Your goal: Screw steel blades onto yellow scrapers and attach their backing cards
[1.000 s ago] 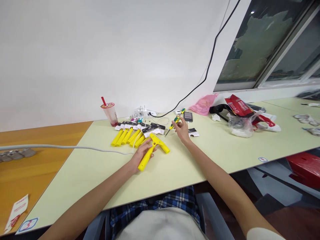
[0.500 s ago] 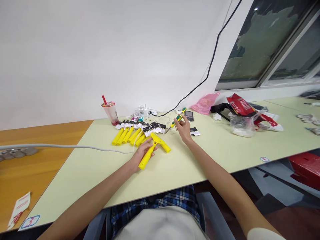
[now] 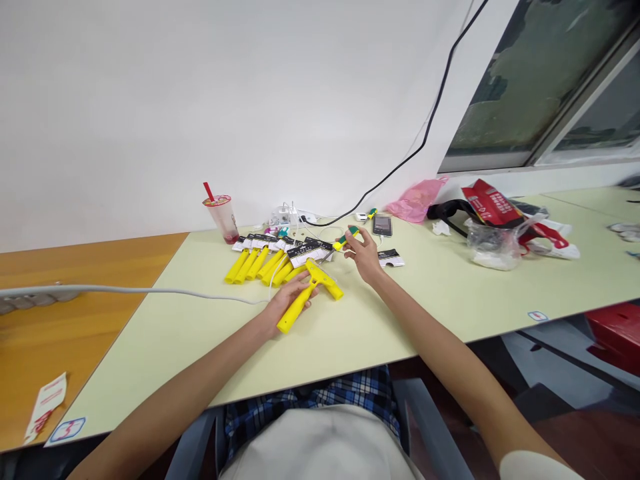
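Observation:
My left hand (image 3: pixel 291 297) is closed around a yellow T-shaped scraper (image 3: pixel 299 308), its wide head tilted up to the right. In my right hand (image 3: pixel 363 255) is a screwdriver (image 3: pixel 347 238) with a green and yellow handle. Its metal shaft slants down and left toward the scraper's head; I cannot tell whether the tip touches it. Behind my left hand, several more yellow scrapers (image 3: pixel 243 265) lie in a row, their heads covered by black and white card sleeves (image 3: pixel 310 250). A loose sleeve (image 3: pixel 391 258) rests right of my right hand.
A drink cup with a red straw (image 3: pixel 223 219) stands at the back left. Along the wall are a power strip (image 3: pixel 285 215), a phone (image 3: pixel 383 225) and a pink bag (image 3: pixel 416 200). Plastic packaging (image 3: pixel 495 243) sits to the right. A grey cable (image 3: pixel 150 291) crosses from the left.
My right hand has shifted slightly left and down, bringing the screwdriver's shaft closer to the scraper's head. The handle now lies at a flatter angle. My left hand still grips the scraper.

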`<act>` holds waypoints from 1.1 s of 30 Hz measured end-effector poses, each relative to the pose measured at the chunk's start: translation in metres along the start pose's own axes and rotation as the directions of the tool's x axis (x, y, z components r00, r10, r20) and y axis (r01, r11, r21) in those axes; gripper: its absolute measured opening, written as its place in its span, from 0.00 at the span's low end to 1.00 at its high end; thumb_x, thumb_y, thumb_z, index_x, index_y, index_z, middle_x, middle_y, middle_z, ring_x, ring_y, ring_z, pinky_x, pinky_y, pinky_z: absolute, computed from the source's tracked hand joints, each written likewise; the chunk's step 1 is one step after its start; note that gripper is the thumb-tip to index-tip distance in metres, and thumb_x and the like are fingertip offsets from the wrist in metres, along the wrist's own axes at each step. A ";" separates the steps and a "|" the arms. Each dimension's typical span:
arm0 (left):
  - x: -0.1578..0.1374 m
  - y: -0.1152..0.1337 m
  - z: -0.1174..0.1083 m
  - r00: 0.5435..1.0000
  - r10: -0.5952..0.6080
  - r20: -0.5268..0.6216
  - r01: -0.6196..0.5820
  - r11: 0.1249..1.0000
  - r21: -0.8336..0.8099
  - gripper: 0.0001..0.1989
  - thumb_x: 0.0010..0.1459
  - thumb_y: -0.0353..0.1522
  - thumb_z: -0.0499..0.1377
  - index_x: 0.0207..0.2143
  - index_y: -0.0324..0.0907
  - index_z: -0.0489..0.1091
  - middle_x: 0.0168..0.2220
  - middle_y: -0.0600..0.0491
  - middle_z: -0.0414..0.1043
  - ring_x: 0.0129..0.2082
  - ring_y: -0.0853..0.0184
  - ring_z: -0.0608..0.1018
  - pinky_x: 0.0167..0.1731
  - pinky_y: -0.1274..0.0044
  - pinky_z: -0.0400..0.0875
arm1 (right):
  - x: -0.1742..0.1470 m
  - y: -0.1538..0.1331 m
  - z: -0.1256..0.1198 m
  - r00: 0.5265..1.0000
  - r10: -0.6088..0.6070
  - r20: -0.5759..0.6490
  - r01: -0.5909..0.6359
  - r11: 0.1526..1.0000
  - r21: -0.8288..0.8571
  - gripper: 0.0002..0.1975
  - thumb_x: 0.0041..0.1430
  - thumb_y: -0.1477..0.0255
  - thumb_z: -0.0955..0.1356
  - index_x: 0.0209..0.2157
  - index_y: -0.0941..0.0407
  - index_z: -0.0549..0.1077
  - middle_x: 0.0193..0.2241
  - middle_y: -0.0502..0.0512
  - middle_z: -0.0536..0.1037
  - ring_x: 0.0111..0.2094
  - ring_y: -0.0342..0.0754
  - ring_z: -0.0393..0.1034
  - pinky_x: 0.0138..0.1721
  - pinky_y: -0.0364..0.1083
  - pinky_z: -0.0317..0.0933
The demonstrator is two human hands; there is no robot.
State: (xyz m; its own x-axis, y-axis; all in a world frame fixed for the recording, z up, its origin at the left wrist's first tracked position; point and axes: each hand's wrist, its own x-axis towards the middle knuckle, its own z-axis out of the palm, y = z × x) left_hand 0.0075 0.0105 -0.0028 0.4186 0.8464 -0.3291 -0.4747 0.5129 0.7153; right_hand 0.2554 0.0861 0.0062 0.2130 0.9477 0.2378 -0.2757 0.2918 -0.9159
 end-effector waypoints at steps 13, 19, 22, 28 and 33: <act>0.005 -0.001 -0.005 0.997 0.002 0.079 -0.011 0.994 0.106 0.42 0.60 0.24 0.67 0.75 0.41 0.63 0.58 0.38 0.80 0.39 0.64 0.86 0.23 0.82 0.75 | -0.004 0.003 0.004 0.999 -0.006 0.037 0.007 0.999 -0.040 0.35 0.50 0.46 0.82 0.54 0.47 0.75 0.35 0.51 0.87 0.30 0.45 0.73 0.28 0.42 0.68; 0.006 -0.002 -0.003 0.998 0.006 0.058 -0.012 0.995 0.104 0.40 0.60 0.24 0.65 0.74 0.39 0.63 0.58 0.37 0.80 0.38 0.64 0.86 0.21 0.82 0.73 | -0.006 0.002 0.007 0.999 -0.004 0.041 0.006 0.999 -0.053 0.35 0.51 0.46 0.82 0.54 0.47 0.74 0.34 0.51 0.86 0.30 0.45 0.72 0.28 0.42 0.67; 0.006 -0.002 -0.004 0.998 0.002 0.056 -0.007 0.995 0.099 0.40 0.60 0.23 0.66 0.74 0.40 0.63 0.58 0.38 0.80 0.38 0.64 0.86 0.21 0.82 0.73 | -0.007 0.002 0.007 0.999 -0.001 0.035 0.003 0.998 -0.064 0.35 0.50 0.46 0.82 0.54 0.47 0.74 0.35 0.51 0.86 0.30 0.46 0.72 0.29 0.43 0.67; 0.005 -0.001 -0.006 0.997 -0.030 0.077 0.026 0.998 0.050 0.42 0.59 0.22 0.68 0.74 0.41 0.64 0.58 0.38 0.79 0.38 0.65 0.86 0.24 0.83 0.74 | -0.007 0.002 0.006 0.998 -0.025 0.054 0.029 0.997 -0.070 0.31 0.53 0.47 0.81 0.52 0.47 0.75 0.35 0.51 0.86 0.31 0.46 0.72 0.30 0.43 0.67; 0.001 0.000 -0.002 0.996 -0.049 0.072 0.047 0.999 0.018 0.41 0.59 0.22 0.68 0.74 0.42 0.65 0.56 0.39 0.80 0.37 0.66 0.85 0.24 0.84 0.74 | -0.007 0.003 0.005 0.997 -0.053 0.064 0.057 0.997 -0.055 0.32 0.54 0.47 0.81 0.54 0.47 0.74 0.36 0.52 0.87 0.31 0.46 0.72 0.30 0.44 0.67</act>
State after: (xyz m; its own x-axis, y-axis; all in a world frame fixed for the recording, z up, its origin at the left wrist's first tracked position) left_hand 0.0059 0.0116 -0.0040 0.4957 0.8081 -0.3182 -0.4405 0.5497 0.7098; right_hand 0.2481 0.0810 0.0036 0.1674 0.9371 0.3063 -0.2114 0.3376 -0.9173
